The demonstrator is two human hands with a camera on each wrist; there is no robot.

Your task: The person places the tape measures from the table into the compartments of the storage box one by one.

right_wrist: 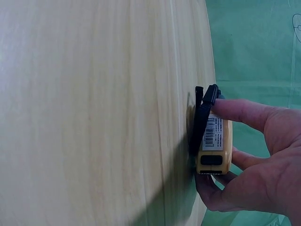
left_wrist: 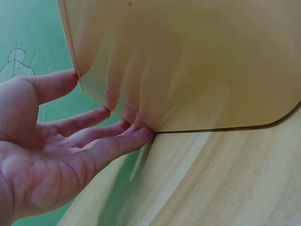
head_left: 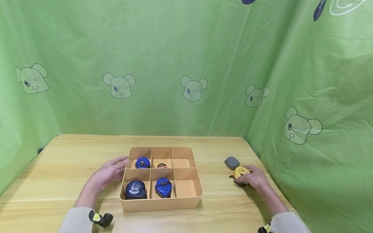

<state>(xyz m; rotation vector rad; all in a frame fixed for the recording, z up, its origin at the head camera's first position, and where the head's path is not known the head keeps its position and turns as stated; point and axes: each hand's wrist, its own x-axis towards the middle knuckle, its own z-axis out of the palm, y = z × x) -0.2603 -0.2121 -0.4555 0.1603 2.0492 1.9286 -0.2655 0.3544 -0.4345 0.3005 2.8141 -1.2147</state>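
On the right of the table my right hand (head_left: 254, 178) grips a yellow tape measure (head_left: 241, 172) between thumb and fingers. Its black strap and barcode label (right_wrist: 213, 134) show in the right wrist view. Just behind it lies a small grey tape measure (head_left: 231, 163). My left hand (head_left: 108, 174) has its fingers extended, with the fingertips touching the left wall of a tan divided box (head_left: 160, 205). In the box's left column are a blue tape measure (head_left: 142, 162) at the back and a dark "5m" tape measure (head_left: 136, 190) in front. Another blue tape measure (head_left: 163, 187) sits front middle.
The back middle compartment holds a yellowish thing with a dark round label (head_left: 161, 165), partly hidden by the divider. Under everything is a wooden table (head_left: 87, 145). A green curtain (head_left: 157, 113) with bear outlines hangs behind the table and along its right side.
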